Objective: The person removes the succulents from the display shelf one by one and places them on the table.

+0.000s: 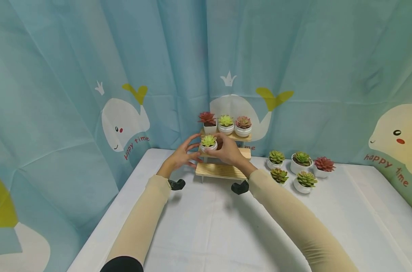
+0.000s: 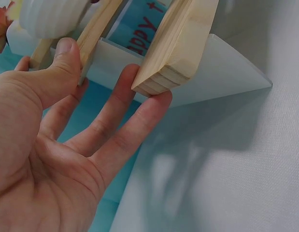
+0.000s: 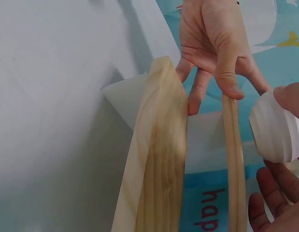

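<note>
A yellow-green succulent in a white ribbed pot (image 1: 208, 141) is pinched by my right hand (image 1: 227, 150), at the left end of the middle step of a three-tier wooden stand (image 1: 221, 171). In the right wrist view the pot (image 3: 276, 126) tilts close over that step, with fingers of the right hand (image 3: 279, 203) below it and the thumb above. My left hand (image 1: 182, 155) is spread at the stand's left end. Seen from the left wrist, its thumb rests at the middle step's end, and two extended fingertips touch the end of the bottom step (image 2: 176, 58).
Along the top step stand a red succulent (image 1: 207, 119), a light green one (image 1: 226, 121) and a pinkish one (image 1: 243, 124). Several potted succulents, including a green one (image 1: 301, 160), sit right of the stand. A blue whale-print curtain (image 1: 178, 75) hangs behind the white table (image 1: 199, 226).
</note>
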Action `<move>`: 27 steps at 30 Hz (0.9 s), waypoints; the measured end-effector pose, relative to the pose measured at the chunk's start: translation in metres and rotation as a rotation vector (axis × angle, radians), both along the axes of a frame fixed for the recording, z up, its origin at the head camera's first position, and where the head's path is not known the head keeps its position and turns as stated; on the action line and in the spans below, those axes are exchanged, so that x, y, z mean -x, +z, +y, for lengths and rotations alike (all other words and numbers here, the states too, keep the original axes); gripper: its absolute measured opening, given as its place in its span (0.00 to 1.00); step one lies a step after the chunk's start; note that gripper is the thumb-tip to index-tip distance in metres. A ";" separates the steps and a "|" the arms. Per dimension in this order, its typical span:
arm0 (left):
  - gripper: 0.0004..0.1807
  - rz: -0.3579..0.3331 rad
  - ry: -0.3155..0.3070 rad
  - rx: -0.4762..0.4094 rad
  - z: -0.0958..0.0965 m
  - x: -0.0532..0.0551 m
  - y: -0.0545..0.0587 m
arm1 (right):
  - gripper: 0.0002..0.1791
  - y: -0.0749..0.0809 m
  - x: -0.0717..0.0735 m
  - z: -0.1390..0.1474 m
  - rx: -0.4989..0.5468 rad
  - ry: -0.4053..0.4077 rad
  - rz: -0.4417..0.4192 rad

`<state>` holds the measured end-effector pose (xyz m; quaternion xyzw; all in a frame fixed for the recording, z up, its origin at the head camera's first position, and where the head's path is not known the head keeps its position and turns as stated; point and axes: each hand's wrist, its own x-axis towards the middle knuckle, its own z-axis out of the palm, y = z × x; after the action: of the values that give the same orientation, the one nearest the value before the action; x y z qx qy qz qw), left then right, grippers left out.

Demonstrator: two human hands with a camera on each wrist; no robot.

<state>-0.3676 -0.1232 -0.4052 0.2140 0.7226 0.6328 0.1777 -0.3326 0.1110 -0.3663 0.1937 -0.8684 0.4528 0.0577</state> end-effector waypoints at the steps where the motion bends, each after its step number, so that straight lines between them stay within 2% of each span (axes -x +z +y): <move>1: 0.43 -0.002 0.002 0.001 0.000 0.000 0.000 | 0.35 0.001 0.000 0.001 0.006 0.004 0.000; 7: 0.43 -0.014 0.007 0.005 0.000 0.000 0.002 | 0.39 0.010 -0.004 0.003 0.028 0.011 -0.007; 15: 0.43 -0.024 0.011 0.001 0.000 0.001 0.001 | 0.38 0.020 -0.010 0.003 0.041 0.016 0.015; 27: 0.43 -0.013 0.011 0.011 0.000 0.001 0.000 | 0.35 0.020 -0.016 0.011 0.048 0.038 0.064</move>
<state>-0.3690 -0.1237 -0.4049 0.2050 0.7262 0.6310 0.1801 -0.3162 0.1224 -0.3459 0.2230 -0.8511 0.4682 0.0817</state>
